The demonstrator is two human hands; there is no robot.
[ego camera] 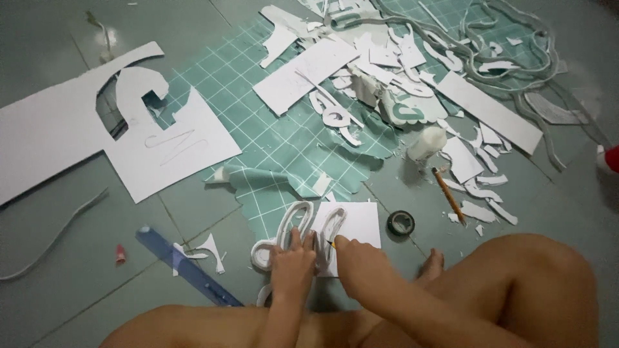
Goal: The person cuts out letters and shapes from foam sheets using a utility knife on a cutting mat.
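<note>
A small white sheet (354, 225) lies on the floor at the green cutting mat's (271, 148) six o'clock edge. The left hand (291, 263), fingers together, presses white foam cutouts (293, 225) beside it. The right hand (356, 259) pinches a yellow-tipped tool (332, 244) against the sheet; black tape roll (400, 222) at three o'clock.

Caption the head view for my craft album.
Left hand pins white foam cutouts on a white card; right hand works beside it.

The left hand (291, 265) covers the lower part of the white cut-out (293, 225). The tool in the right hand (361, 261) is too small to identify. At the right edge a red thing (612, 158) is cut off; the big sheet (58, 129) runs off the left.
</note>
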